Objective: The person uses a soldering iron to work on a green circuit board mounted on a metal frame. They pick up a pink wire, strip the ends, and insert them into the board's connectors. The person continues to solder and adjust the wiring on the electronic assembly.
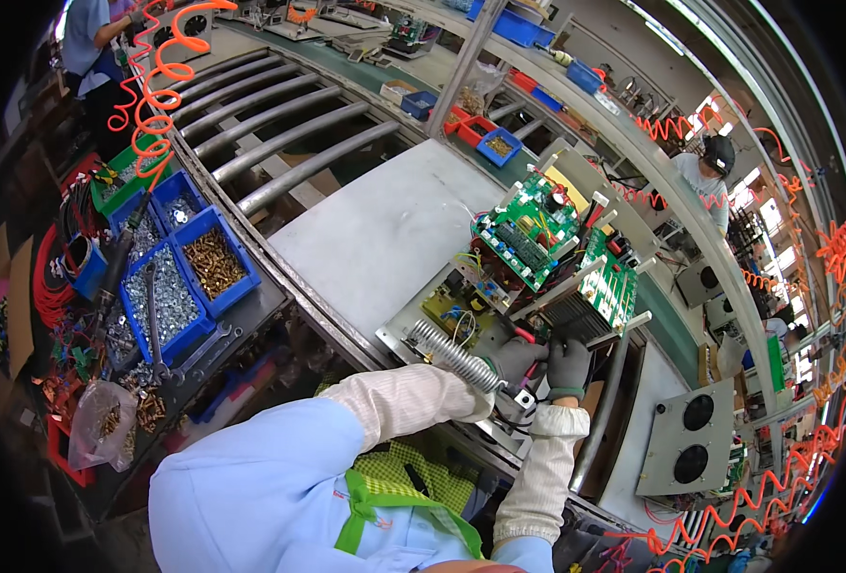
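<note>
Both my hands, in grey gloves, reach into an open electrical unit with green circuit boards [528,234] and a dark finned heat sink [585,315]. My left hand [514,361] is closed around a red cable [524,334], just behind a large silver coil spring [451,355]. Close beside it, my right hand [568,365] has its fingers bent down in front of the heat sink. What those fingers grip, if anything, is hidden. Black cables [518,411] lie below the hands at the near edge of the unit.
At left, blue bins hold brass screws [214,263] and silver fasteners [165,301]; wrenches [211,349] lie beside them. A white board [375,229] lies on the roller conveyor [294,119]. A grey panel with two fans [690,439] stands at right. Orange coiled hoses [165,86] hang nearby; co-workers stand farther off.
</note>
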### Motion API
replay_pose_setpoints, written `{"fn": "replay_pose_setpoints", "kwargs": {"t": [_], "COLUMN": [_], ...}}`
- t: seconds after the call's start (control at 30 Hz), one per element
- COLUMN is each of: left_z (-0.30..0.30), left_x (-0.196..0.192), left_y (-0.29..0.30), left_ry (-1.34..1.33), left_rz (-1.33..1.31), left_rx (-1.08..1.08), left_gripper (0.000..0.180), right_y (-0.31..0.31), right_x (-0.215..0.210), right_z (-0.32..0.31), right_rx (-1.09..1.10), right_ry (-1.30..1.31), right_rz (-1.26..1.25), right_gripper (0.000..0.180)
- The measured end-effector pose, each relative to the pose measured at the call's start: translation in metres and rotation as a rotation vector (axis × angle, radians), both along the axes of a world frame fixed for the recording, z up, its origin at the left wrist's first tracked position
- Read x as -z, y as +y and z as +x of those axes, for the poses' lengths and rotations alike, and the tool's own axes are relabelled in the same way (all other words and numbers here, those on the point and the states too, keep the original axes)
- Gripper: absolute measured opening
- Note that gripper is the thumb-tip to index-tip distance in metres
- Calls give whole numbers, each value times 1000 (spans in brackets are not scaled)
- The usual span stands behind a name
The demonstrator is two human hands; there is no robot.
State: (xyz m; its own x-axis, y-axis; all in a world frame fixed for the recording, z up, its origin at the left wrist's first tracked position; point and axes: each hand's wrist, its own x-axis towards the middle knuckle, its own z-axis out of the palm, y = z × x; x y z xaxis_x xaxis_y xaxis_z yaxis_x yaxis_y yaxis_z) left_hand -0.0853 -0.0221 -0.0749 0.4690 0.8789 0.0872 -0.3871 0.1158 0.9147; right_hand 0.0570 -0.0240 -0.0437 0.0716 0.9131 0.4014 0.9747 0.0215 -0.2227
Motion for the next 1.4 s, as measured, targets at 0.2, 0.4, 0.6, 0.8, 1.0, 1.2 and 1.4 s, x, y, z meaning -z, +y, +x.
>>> {"fn": "replay_pose_setpoints", "kwargs": {"t": [0.2, 0.4, 0.6, 0.8, 1.0, 1.2, 1.4], "left_z": [9, 20, 17, -2, 0, 3, 12], "left_x": [8, 21, 26, 13, 13, 17, 30], "left_y": [3, 7, 7, 2, 2, 2, 4], "left_ry": [-11, -126, 46, 551, 147, 282, 121], "left_rz": [-183, -236, 15, 565, 276, 282, 143], "left_rx": [32, 19, -23, -118, -107, -34, -81], "left_gripper": [19, 20, 12, 17, 12, 16, 9], "right_y": [-1, -2, -3, 3, 0, 2, 4], "right_x": [-3, -5, -5, 1, -4, 1, -4], "right_z": [-1, -5, -9, -15, -5, 5, -11], "right_rx": [-192, 2, 90, 28, -69, -119, 68], "right_ry": [146, -8, -87, 59, 71, 119, 14], "right_rz": [224, 64, 27, 190, 94, 92, 54], "right_gripper": [19, 22, 25, 29, 28, 25, 24]}}
